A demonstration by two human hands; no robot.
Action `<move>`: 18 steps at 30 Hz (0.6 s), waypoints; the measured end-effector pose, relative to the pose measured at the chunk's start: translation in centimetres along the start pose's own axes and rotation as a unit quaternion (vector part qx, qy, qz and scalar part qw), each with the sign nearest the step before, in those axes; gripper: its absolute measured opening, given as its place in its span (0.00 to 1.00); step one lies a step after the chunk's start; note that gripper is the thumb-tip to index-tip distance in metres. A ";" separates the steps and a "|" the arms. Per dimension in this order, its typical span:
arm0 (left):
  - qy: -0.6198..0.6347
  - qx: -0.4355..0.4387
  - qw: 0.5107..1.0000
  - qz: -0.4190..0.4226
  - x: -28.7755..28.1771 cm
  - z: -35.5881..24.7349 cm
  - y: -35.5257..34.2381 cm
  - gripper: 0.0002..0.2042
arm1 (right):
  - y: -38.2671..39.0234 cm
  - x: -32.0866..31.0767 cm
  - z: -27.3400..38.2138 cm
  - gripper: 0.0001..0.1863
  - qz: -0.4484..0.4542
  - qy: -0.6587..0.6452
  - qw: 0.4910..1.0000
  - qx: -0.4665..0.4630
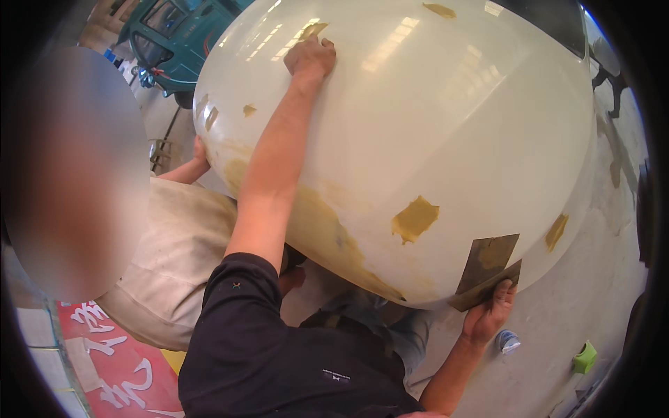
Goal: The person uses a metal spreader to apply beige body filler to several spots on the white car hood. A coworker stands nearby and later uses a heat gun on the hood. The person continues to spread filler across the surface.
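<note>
A large, glossy, cream-white rounded shell (446, 132) fills the middle, with mustard-coloured filler patches (416, 219) on it. My left hand (311, 57) is at its far upper side, fingers curled against the surface beside one yellow patch (313, 30). Whatever those fingers hold, if anything, is hidden. At the near right edge my right hand (490, 313) grips a flat brown plate (486, 285). Just above it shows a darker rectangle (474, 267) with a mustard smear; I cannot tell whether it is a second plate or a reflection.
Close on the left is another person in beige clothing (174, 251), one hand (201, 155) at the shell's edge. A teal three-wheeled vehicle (167, 49) stands behind. A green object (585, 357) and a small can-like item (507, 341) lie on the floor; a red banner (115, 355) is lower left.
</note>
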State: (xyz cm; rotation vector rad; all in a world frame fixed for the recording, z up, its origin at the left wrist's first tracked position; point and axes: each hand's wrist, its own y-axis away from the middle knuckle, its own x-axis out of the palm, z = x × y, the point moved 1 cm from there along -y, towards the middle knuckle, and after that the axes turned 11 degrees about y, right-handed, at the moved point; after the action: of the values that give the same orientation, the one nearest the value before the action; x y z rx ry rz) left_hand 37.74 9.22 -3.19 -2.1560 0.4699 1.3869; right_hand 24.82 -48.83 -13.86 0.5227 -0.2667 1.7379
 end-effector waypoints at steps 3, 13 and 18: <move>-0.009 -0.005 1.000 -0.017 0.6 0.9 -0.9 0.26 | 0.0 0.7 0.1 0.20 -0.017 0.004 1.000 -0.003; 0.005 -0.018 1.000 0.003 0.4 0.5 -0.3 0.25 | 0.1 0.8 -0.1 0.20 -0.027 0.010 0.999 -0.028; 0.028 0.002 0.999 -0.019 0.5 0.7 0.6 0.26 | 0.1 1.0 -0.1 0.19 -0.004 0.009 0.999 -0.040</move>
State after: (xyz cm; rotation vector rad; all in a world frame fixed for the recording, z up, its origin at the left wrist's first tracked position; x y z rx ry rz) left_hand 37.09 9.21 -4.00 -2.1939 0.4509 1.3066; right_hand 24.60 -47.91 -13.40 0.4491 -0.3204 1.7148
